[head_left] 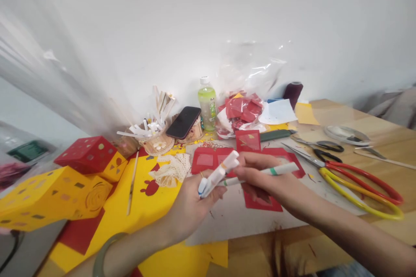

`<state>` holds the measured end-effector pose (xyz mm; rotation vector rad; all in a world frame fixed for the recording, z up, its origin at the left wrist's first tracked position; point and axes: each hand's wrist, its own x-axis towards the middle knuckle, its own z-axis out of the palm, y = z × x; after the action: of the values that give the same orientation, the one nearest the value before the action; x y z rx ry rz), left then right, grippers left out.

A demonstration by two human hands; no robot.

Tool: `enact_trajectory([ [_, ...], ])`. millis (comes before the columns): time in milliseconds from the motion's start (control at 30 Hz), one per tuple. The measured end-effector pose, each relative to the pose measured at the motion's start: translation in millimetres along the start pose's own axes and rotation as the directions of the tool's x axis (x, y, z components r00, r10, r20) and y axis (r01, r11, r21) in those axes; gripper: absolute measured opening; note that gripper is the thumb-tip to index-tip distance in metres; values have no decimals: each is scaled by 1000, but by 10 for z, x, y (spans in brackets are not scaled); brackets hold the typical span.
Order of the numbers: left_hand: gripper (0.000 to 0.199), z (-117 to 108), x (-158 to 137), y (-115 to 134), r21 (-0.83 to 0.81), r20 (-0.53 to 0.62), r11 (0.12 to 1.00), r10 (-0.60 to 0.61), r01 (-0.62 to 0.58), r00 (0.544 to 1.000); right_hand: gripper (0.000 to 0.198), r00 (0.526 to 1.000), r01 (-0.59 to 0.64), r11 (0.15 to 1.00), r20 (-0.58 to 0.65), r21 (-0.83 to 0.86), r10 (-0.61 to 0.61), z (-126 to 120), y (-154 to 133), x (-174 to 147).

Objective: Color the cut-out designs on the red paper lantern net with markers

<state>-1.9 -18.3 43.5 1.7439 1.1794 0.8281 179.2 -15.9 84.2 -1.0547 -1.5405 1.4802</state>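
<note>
Head | left hand (191, 198) fingers curled round several white pens (216, 180); right hand (264, 179) fingers pinching a green-banded pen (286, 168), near end beside the bundle | pens above red paper pieces (264, 204) and pale sheet (227, 227) | risk: loose, uneven bundle could spill if nudged; any bare tip, hard to tell, could mark sheet

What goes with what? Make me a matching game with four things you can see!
1. clear plastic bottle
2. ruffled cream lace strip
3. bunch of white, tube-shaped pens
4. large metal scissors

A. held in the left hand
B. red and yellow handles
C. green drink inside, standing upright
D. lying partly on yellow paper

Pairs: 1-C, 2-D, 3-A, 4-B
</note>
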Motion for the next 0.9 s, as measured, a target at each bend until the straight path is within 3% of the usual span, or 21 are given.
enact_trajectory([
  [133,26,-43,-51,94,-48,55,999,-8,10,998,29,990,-30,999,137,-21,32,-10,-47,-27],
  [233,26,-86,-58,181,-128,192,990,-26,51,981,30,978,-43,995,201,-88,60,-77,-98,-69],
  [333,30,-106,-71,253,-238,383,955,-76,178,920,32,960,-25,984,272,-174,73,-122,-149,-138],
  [433,29,-118,-95,276,-356,494,864,-151,357,856,34,945,-49,979,308,-198,109,-187,-192,-217],
  [533,27,-160,-97,257,-447,567,753,-177,482,804,32,992,-31,998,120,-61,38,-404,-209,-294],
  [567,26,-174,-86,245,-471,566,732,-177,492,805,31,990,91,994,-110,68,-83,-508,-202,-318],
  [600,27,-182,-71,230,-484,544,729,-184,485,819,24,942,133,982,-325,138,-82,-615,-186,-337],
  [667,28,-165,-34,194,-425,409,832,-176,358,895,21,860,133,984,-508,123,-53,-791,-116,-364],
  [733,29,-99,-12,144,-152,282,976,-107,154,953,20,874,54,993,-487,102,2,-870,7,-367],
  [767,27,-53,-11,112,12,241,999,-38,37,970,22,893,3,997,-450,72,30,-871,82,-361],
  [800,24,-2,-17,75,165,224,979,84,-122,971,22,914,-41,999,-403,32,50,-853,159,-350],
  [833,20,48,-28,32,282,250,910,237,-305,939,24,926,-78,997,-370,1,73,-824,233,-335],
  [900,21,137,-56,-65,465,283,672,504,-576,816,27,937,-93,996,-339,-16,82,-767,351,-303],
])
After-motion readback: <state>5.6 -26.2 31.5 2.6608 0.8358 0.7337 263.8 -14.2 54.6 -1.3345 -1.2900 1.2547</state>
